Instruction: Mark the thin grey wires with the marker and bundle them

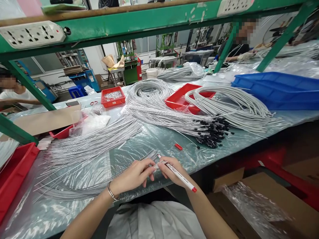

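Grey thin wire bundle (pixel 149 156) ends pinched between left hand (pixel 133 177) fingertips for steadiness; right hand (pixel 171 171) fingers clamp white red-capped pen (pixel 183 181), tip at wire ends.

The wire ends (pixel 156 165) hid between pinching fingertips (pixel 149 169); red tray (pixel 15 172) ran off the left edge (blue bin (pixel 279 88), off the right); small tray's (pixel 113 101) contents were too tiny to tell.
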The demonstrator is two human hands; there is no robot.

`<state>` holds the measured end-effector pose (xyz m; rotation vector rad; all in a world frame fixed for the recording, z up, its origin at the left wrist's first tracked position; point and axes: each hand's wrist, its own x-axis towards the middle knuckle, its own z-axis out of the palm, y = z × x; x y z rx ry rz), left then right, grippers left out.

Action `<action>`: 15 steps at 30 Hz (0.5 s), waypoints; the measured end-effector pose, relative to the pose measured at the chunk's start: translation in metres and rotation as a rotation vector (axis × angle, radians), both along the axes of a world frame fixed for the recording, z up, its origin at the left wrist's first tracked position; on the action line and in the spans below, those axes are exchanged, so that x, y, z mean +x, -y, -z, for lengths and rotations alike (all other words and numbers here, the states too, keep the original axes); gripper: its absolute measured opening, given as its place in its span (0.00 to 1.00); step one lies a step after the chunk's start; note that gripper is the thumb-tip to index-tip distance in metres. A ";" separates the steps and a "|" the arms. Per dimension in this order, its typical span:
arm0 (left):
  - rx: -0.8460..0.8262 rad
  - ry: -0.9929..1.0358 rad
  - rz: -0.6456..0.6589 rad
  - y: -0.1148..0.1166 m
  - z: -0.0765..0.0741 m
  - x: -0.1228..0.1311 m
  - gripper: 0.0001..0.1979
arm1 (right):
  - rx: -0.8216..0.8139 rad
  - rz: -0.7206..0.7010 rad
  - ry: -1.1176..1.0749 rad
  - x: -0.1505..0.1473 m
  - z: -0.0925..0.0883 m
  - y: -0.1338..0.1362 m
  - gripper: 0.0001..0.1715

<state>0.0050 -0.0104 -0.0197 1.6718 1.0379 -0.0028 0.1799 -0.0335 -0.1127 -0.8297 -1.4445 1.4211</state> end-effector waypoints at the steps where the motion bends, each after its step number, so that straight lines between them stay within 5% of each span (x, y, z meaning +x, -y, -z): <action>1: 0.061 -0.013 0.017 0.001 -0.002 0.001 0.17 | 0.004 0.003 -0.013 -0.001 -0.002 0.000 0.19; 7: 0.379 -0.177 0.104 0.005 -0.009 0.001 0.15 | 0.035 0.004 0.021 -0.001 -0.007 0.001 0.18; 15: 0.199 -0.056 0.114 0.004 -0.012 0.004 0.14 | 0.088 -0.010 0.005 0.000 -0.008 0.002 0.20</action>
